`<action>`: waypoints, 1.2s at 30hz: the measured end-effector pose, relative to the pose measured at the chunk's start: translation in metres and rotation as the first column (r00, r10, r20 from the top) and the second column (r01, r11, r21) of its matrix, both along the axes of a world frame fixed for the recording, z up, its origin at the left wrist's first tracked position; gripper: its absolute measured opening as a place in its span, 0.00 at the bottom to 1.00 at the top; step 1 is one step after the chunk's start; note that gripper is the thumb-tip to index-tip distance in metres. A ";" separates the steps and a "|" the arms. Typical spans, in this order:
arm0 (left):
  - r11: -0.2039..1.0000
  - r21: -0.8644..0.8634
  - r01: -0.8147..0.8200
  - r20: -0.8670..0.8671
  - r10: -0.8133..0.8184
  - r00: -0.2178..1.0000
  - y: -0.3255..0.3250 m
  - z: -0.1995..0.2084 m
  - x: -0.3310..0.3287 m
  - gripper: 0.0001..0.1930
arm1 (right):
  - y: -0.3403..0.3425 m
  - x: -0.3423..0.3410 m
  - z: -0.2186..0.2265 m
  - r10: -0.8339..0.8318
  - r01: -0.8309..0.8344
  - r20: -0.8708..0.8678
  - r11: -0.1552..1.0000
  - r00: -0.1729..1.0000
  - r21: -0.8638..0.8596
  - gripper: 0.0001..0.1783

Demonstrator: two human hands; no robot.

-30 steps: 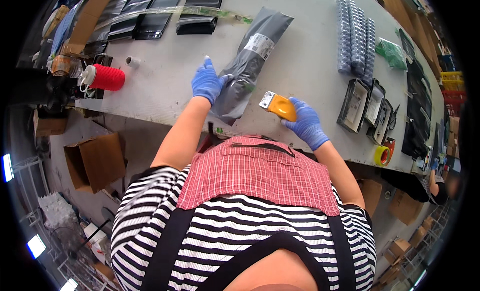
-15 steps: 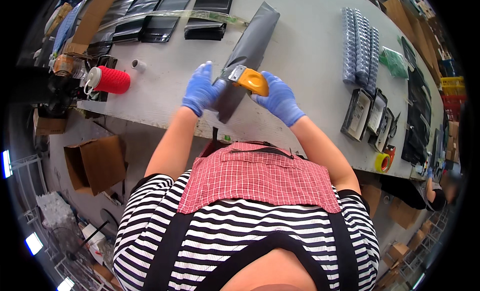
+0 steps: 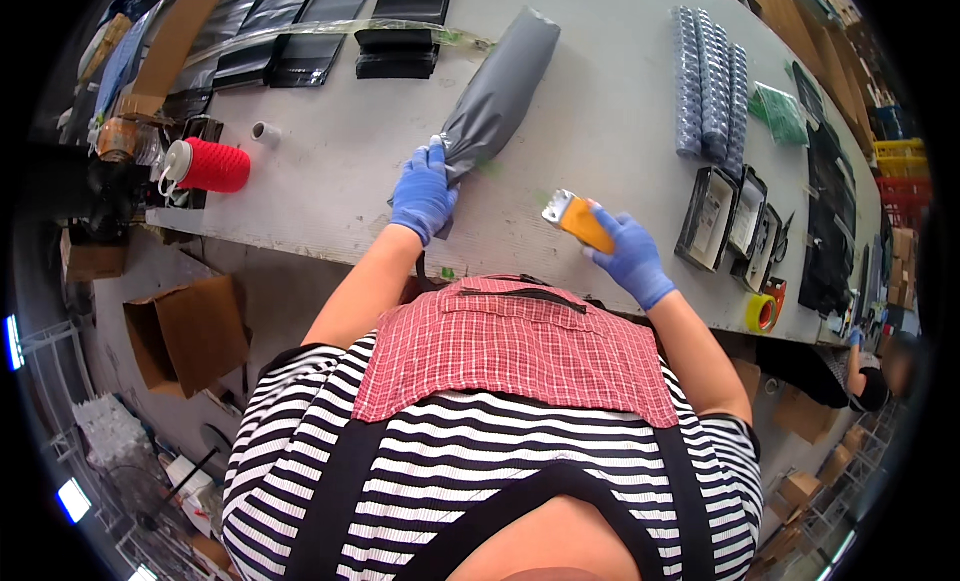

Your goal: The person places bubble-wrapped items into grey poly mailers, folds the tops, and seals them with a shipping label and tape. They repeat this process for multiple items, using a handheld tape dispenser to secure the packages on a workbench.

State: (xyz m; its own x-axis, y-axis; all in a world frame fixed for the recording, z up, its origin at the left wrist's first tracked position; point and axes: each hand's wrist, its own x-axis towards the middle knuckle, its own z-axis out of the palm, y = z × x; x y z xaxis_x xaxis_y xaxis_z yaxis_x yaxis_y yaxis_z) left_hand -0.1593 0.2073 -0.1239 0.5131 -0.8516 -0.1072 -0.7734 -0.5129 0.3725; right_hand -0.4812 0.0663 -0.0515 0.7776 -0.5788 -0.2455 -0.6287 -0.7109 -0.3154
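Note:
A long grey plastic bag lies slantwise on the worktable, filled out at its far part and creased together at its near end. My left hand, in a blue glove, is closed round that gathered end, and a short tail of the bag shows below the fingers. To the right, my gloved right hand grips a yellow hand tool with a metal head. The tool is held apart from the bag, its metal end turned toward the upper left. Its exact kind is not plain.
Stacks of dark plastic bags lie at the far left. A red-wrapped bottle and a white tube stand left. On the right are bubble-wrap rolls, black trays and a yellow tape roll. A co-worker is far right.
My right hand has drawn the yellow tool away from the bag, down and to the right. My left hand has closed round the bag's near end, which is now bunched.

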 end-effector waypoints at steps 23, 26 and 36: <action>0.972 -0.158 -0.174 -0.264 0.128 0.956 -0.054 0.001 0.046 0.36 | -0.121 -0.014 -0.090 -0.883 0.299 0.112 0.270 0.455 0.915 0.27; 0.993 0.033 -0.112 -0.207 0.117 0.971 -0.096 0.023 0.007 0.49 | -0.124 -0.032 -0.117 -0.355 0.482 0.475 0.859 0.805 -0.174 0.23; 0.876 -0.220 -0.430 -0.973 -0.167 0.156 -0.096 0.003 0.014 0.34 | 0.025 0.155 -0.029 -0.346 0.048 -0.050 -0.014 0.937 0.999 0.37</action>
State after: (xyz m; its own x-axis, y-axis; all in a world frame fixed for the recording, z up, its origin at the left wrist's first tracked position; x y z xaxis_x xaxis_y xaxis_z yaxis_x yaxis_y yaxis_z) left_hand -0.1457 0.1108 -0.1214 0.3510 -0.8802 -0.3195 0.4310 -0.1510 0.8896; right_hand -0.3264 0.0915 -0.0802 0.7858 -0.0304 -0.6177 -0.5141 0.5231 -0.6797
